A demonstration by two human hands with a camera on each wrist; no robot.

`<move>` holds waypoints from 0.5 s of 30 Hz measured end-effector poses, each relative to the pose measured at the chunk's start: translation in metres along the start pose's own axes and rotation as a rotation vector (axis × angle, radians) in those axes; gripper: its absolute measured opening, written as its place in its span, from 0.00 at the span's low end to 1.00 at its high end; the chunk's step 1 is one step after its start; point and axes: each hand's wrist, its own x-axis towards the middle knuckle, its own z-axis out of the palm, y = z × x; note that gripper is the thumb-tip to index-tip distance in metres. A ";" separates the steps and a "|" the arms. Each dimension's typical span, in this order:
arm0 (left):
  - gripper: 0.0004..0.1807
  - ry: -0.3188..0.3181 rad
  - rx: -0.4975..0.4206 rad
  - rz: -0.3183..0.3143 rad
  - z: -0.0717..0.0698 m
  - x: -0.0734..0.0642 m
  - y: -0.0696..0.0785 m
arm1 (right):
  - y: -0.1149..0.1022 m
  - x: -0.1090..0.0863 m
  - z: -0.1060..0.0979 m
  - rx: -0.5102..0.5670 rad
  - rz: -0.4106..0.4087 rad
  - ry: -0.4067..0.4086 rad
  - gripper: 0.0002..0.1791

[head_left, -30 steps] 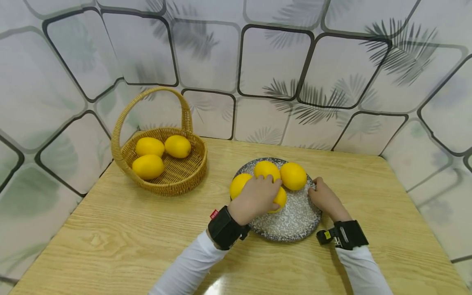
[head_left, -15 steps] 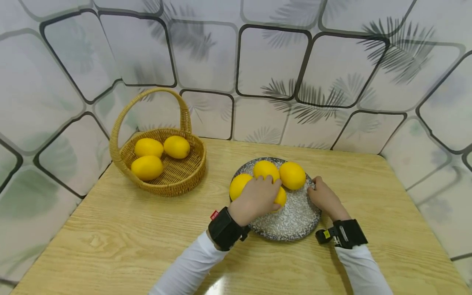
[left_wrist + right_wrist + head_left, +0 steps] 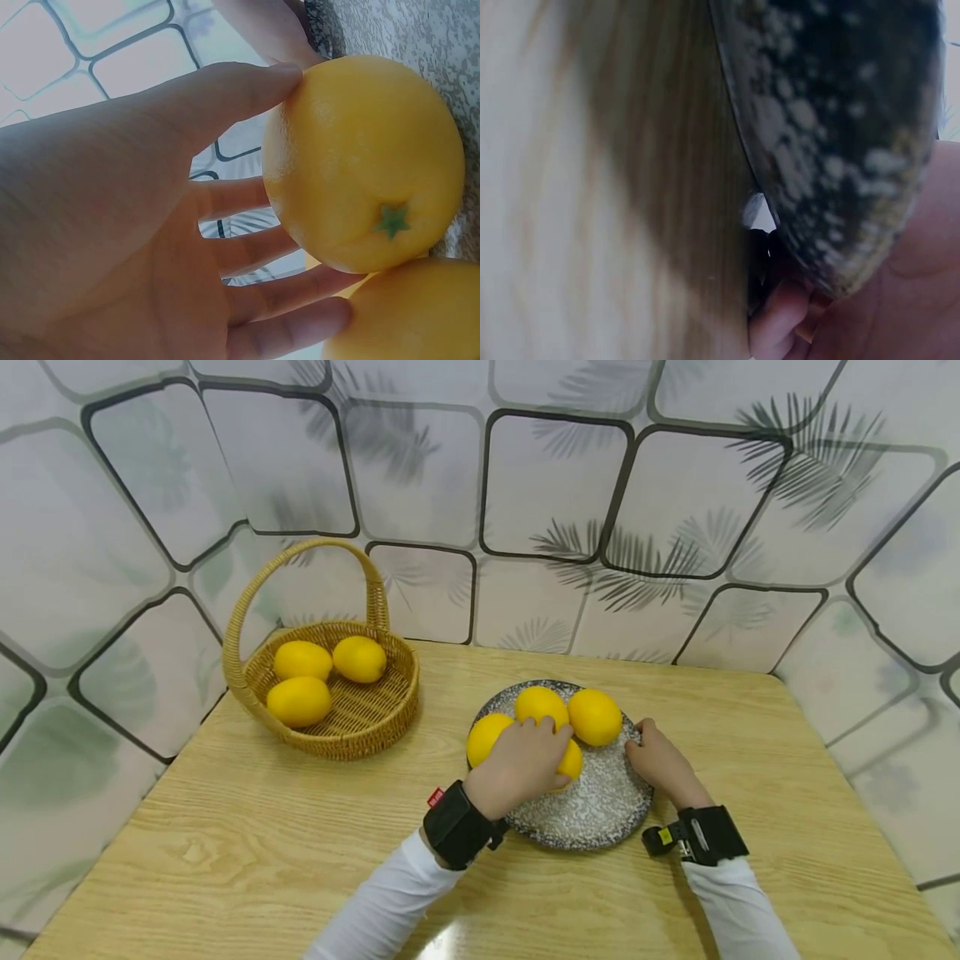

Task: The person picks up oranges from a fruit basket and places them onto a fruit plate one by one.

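Observation:
On a round, speckled grey plate (image 3: 600, 806) lie several yellow lemons. My left hand (image 3: 522, 764) grips the nearest lemon (image 3: 572, 763), its thumb and fingers spread around the fruit. The left wrist view shows this lemon (image 3: 360, 150) with a green star-shaped stem mark, and the thumb tip at its side. Just behind the hand are a lemon (image 3: 542, 703) and another lemon (image 3: 596, 717), with one more (image 3: 486, 737) to the left. My right hand (image 3: 663, 764) holds the plate's right rim, thumb on top; from the right wrist, fingers curl beneath the dark rim (image 3: 825, 150).
A wicker basket (image 3: 352, 745) with a tall arched handle stands at the back left, three lemons (image 3: 299, 701) inside it. The wooden table (image 3: 247, 860) meets a patterned wall covering (image 3: 555, 485) behind and at both sides.

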 end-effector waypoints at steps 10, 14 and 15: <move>0.34 -0.009 -0.010 0.000 -0.002 0.000 0.001 | -0.001 -0.001 -0.001 0.002 0.005 -0.007 0.28; 0.34 0.000 0.002 -0.003 0.000 0.000 0.001 | -0.001 -0.001 -0.001 0.010 0.001 -0.009 0.28; 0.34 0.001 0.002 -0.004 0.000 0.000 0.002 | -0.001 -0.001 -0.001 0.012 0.000 -0.009 0.28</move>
